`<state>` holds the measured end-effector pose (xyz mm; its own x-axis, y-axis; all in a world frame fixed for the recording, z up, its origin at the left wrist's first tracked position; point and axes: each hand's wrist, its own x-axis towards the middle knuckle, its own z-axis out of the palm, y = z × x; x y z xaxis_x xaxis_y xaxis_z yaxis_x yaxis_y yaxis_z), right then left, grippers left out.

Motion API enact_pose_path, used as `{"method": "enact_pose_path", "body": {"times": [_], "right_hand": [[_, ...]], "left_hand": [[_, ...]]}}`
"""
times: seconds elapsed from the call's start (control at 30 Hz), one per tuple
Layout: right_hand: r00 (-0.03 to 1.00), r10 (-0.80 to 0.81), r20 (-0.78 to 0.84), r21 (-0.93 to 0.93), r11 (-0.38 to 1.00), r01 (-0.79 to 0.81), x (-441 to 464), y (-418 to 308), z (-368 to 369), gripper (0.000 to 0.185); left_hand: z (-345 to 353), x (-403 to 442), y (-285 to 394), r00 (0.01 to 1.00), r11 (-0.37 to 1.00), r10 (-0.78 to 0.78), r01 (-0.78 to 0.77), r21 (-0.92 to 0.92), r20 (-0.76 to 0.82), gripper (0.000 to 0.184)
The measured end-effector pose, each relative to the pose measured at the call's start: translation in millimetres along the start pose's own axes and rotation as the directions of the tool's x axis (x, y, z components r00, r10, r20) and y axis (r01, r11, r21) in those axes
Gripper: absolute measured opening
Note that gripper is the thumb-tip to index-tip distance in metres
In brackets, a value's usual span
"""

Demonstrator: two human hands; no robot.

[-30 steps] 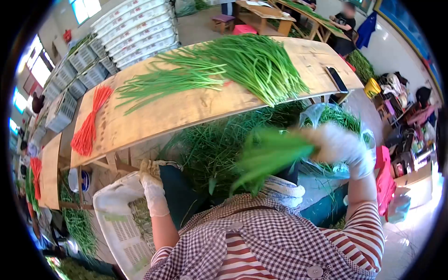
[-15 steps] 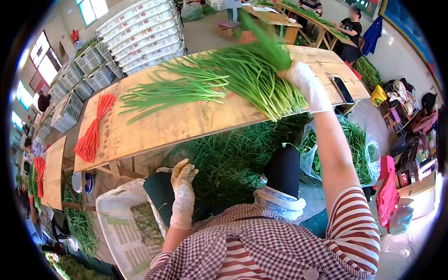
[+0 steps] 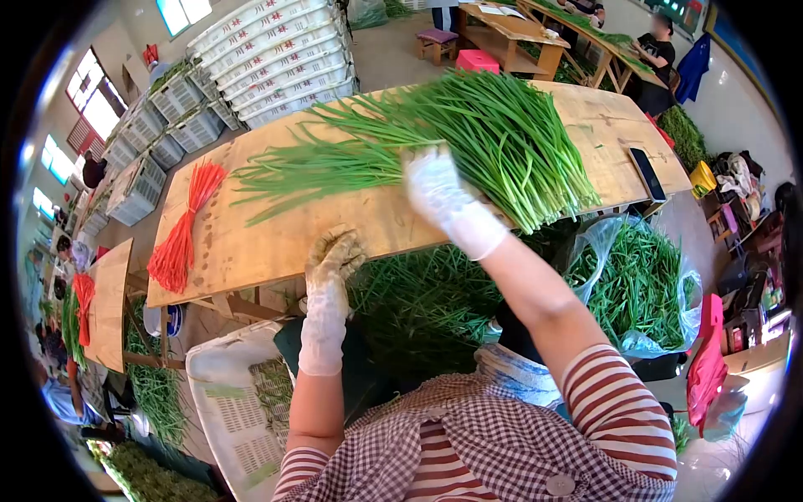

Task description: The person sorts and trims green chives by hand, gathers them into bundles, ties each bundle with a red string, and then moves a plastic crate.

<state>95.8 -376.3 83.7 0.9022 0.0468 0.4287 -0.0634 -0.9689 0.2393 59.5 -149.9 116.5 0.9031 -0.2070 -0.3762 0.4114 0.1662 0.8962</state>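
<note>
A large pile of garlic chives point(image 3: 519, 142) lies on the wooden table point(image 3: 385, 222), its pale stalk ends toward the front edge. Left of it is a smaller bunch of garlic chives point(image 3: 322, 163), leaf tips pointing left. My right hand point(image 3: 435, 188), in a white glove, is closed over the stalk ends of this smaller bunch; its fingers are blurred and partly hidden. At the table's front edge is my left hand point(image 3: 337, 251) in a stained glove, fingers curled together, nothing visible in them. A tied bundle of red ties point(image 3: 188, 230) lies at the table's left end.
A phone point(image 3: 647, 174) lies at the table's right end. Below are a plastic bag of greens point(image 3: 644, 284), loose greens point(image 3: 418, 301) and a white crate point(image 3: 226, 360). Stacked white crates point(image 3: 280, 63) stand behind. A person in black point(image 3: 657, 50) sits at a far table.
My right hand has come down and left from the large pile, where a blurred handful was raised, to the smaller bunch. My left hand has risen to the table edge. The view has shifted slightly.
</note>
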Motion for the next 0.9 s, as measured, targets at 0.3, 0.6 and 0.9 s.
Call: {"method": "enact_pose_path", "body": {"times": [0.3, 0.6, 0.9], "right_hand": [[0.925, -0.04, 0.378, 0.717, 0.645, -0.265, 3.4, -80.2, -6.5, 0.028], [0.914, 0.335, 0.229, 0.49, 0.772, -0.406, -39.1, -69.4, -86.4, 0.026], [0.765, 0.261, 0.589, 0.803, -0.088, -0.589, -19.5, -86.7, -21.9, 0.026]], "left_hand": [[-55.7, 6.0, 3.0, 0.997, 0.994, 0.047, -0.052, -0.095, -0.057, 0.021], [-99.2, -43.6, -16.1, 0.986, 0.995, 0.095, -0.093, 0.019, -0.135, 0.016], [-75.1, -71.5, -10.3, 0.996, 0.996, 0.094, -0.094, 0.0, -0.002, 0.016]]}}
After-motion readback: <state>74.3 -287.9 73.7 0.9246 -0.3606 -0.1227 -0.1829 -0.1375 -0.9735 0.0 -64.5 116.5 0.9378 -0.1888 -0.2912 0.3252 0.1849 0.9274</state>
